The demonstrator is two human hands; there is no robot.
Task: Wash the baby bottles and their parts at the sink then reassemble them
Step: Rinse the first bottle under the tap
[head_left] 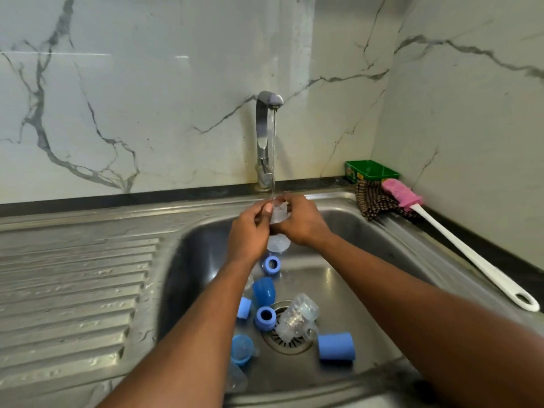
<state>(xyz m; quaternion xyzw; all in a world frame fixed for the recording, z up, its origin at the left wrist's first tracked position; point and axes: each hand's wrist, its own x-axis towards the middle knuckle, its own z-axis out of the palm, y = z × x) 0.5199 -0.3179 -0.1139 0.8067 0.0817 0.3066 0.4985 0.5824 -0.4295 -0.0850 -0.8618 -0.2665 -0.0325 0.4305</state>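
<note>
Both hands hold a clear baby bottle (278, 228) upright under the running tap (266, 136), over the steel sink (365, 228). My left hand (248, 228) pinches its neck from the left and my right hand (303, 220) grips it from the right. On the sink floor lie blue screw rings (270, 265) (265, 318), a blue cap (263, 291), a blue cup with a clear part inside (241, 348), a blue cylinder (335, 346) and a clear bottle (298, 315) over the drain.
A pink sponge brush with a long white handle (459, 245) lies on the sink's right rim beside a checked cloth (374, 203) and a green box (371, 170). The ribbed draining board (73, 290) stretches left. Marble walls close the back and right.
</note>
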